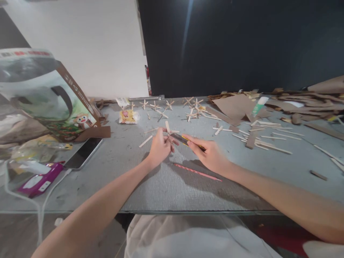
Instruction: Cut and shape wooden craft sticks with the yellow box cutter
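My left hand (159, 147) is closed near the table's middle, its fingertips pinching a pale wooden craft stick (167, 127) that points up. In my right hand (211, 153) is a yellow-and-black utility knife (185, 139), its front end at the left fingertips beside the stick. Whether the blade touches the wood is too small to tell. A loose craft stick (145, 141) lies left of my left hand. Below both hands rests a red patterned pencil (197, 172). Sticks joined in star shapes, such as one star (169, 105), stand behind the hands.
Several loose sticks (276, 147) and a cardboard strip (251, 139) lie at right. Behind them are cardboard scraps (231, 107) and a green-and-white glue stick (259, 106). A phone (84, 153), purple device (41, 179), white cable (55, 184), large jar (29, 93) and yellow packet (128, 116) occupy the left.
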`<state>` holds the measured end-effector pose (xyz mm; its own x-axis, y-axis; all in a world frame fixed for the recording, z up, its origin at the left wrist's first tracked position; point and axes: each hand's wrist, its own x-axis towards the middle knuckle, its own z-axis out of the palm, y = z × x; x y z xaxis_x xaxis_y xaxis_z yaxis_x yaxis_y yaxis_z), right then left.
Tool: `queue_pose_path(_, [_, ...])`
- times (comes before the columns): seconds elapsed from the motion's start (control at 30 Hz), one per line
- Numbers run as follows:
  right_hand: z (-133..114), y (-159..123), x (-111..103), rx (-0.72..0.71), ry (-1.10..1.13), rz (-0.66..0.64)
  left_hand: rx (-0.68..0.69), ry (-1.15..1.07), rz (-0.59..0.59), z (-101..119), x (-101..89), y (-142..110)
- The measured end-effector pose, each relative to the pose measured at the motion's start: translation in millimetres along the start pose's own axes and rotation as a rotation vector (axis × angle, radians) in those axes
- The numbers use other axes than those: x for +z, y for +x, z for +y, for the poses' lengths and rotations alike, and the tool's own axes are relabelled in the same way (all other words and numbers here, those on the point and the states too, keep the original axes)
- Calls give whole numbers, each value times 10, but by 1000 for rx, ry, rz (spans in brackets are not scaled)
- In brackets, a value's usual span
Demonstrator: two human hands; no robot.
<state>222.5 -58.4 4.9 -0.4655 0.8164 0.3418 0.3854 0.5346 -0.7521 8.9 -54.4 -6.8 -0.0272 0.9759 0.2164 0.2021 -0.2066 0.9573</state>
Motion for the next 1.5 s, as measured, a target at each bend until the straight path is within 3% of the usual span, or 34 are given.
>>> queue_pose_path(0.4, [11,-5,18,-74,-206,56,-15,-56,3,-5,53,-23])
queue_pose_path(0.8, [25,-48,71,-183,-200,117,111,221,54,-2,47,-72])
queue_pose_path(1.0, [22,-38,59,-147,-159,149,107,58,1,-4,66,-45])
queue_pose_path(1.27, [52,-30,75,-283,-217,215,109,-231,-61,5,80,-46])
queue_pose_path(1.5, [87,-34,110,-398,-316,267,159,-245,-69,38,117,-81])
